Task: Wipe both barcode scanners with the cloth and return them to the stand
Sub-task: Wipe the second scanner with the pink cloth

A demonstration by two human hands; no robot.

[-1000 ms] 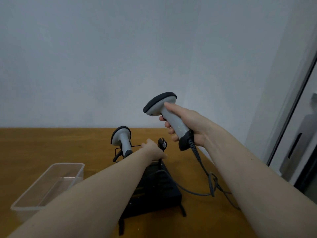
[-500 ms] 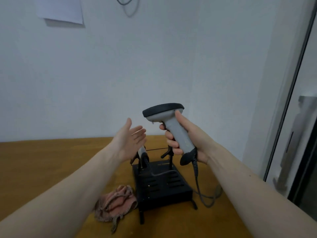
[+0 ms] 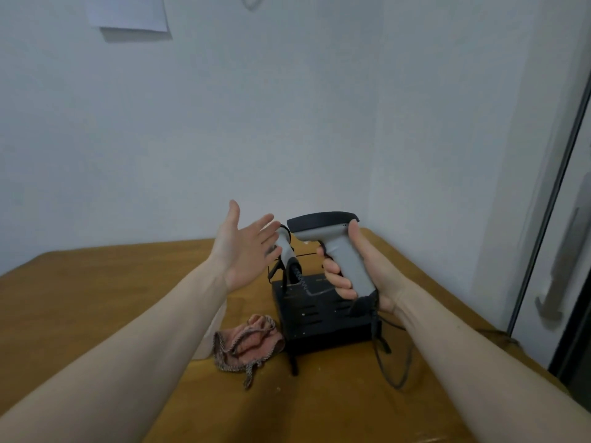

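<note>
Right hand point(image 3: 367, 270) grips one grey scanner point(image 3: 335, 244) above the stand point(image 3: 319, 318); left hand point(image 3: 244, 247) empty.
Left fingers point(image 3: 265, 223) spread straight, palm up. Second scanner point(image 3: 286, 251) sits in the stand; pink cloth point(image 3: 248, 343) lies on the bench point(image 3: 80, 298) just left of it.

second scanner point(image 3: 285, 247) half-hidden behind left hand point(image 3: 244, 243)

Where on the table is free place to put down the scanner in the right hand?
Bare wood lies left of the cloth and in front of the stand. Right of the stand its cable crowds the table.
</note>
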